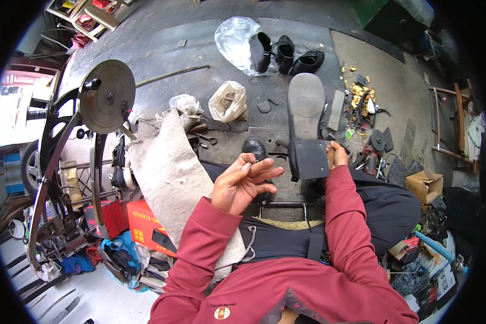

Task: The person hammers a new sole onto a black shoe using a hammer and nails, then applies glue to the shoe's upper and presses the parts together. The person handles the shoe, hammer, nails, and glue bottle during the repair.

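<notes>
My left hand (243, 183) is raised palm up left of centre, some fingers spread and others pinched on something small that I cannot make out. My right hand (336, 156) grips the heel end of an upturned shoe (306, 105), whose pale grey sole faces me, with a dark square piece (309, 159) over the heel. Behind my left hand a black shoe (254, 147) is visible beside a short metal bar (281, 143). A pale cloth (167, 173) lies over my left leg.
A cast-iron machine with a wheel (107, 97) stands at left, above an orange box (146, 221). Ahead are black shoes (283, 54) by a plastic bag (232, 38) and a white sack (227, 102). A cardboard box (424, 186), scraps (362, 97) and clutter lie at right.
</notes>
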### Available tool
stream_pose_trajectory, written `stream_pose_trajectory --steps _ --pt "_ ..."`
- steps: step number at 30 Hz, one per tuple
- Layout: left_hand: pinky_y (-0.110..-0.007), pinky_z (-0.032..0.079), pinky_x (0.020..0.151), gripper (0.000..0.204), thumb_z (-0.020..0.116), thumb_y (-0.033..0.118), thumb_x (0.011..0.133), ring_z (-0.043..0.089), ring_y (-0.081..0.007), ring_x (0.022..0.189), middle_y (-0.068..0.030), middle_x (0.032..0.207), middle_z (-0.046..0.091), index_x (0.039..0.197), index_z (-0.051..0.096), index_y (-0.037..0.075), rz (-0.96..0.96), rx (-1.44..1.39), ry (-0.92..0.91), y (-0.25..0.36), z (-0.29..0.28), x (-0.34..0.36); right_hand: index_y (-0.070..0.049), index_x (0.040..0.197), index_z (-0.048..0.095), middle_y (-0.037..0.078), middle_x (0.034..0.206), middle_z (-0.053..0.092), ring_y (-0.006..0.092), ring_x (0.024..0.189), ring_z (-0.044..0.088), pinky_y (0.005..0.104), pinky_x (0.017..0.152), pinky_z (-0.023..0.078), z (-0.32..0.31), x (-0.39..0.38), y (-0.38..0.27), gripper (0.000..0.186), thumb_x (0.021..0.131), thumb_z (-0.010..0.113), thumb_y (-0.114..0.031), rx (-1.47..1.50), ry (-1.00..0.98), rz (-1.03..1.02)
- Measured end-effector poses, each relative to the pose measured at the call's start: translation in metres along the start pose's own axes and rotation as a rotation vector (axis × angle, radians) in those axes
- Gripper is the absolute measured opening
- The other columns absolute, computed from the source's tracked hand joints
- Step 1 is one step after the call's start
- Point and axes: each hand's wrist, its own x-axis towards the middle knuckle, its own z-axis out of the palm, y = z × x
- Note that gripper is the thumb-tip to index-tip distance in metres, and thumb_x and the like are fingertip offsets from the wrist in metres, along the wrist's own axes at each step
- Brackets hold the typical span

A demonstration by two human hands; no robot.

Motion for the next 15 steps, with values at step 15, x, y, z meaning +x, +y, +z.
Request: stream_pose_trajectory --steps 15 --pt "-0.056 0.057 0.099 0.016 0.055 0.014 0.108 0.062 -0.0394 0.131 -0.0216 0.136 0.066 0.124 0.06 0.013 0.169 0.103 0.133 0.001 -0.011 0.008 0.004 0.097 0.065 0.015 0.08 0.07 0.0263 0.064 0.069 0.0401 0.057 0.057 0.001 0.012 0.011 0.017 0.09 0.072 -0.009 -0.344 0.118 -0.05"
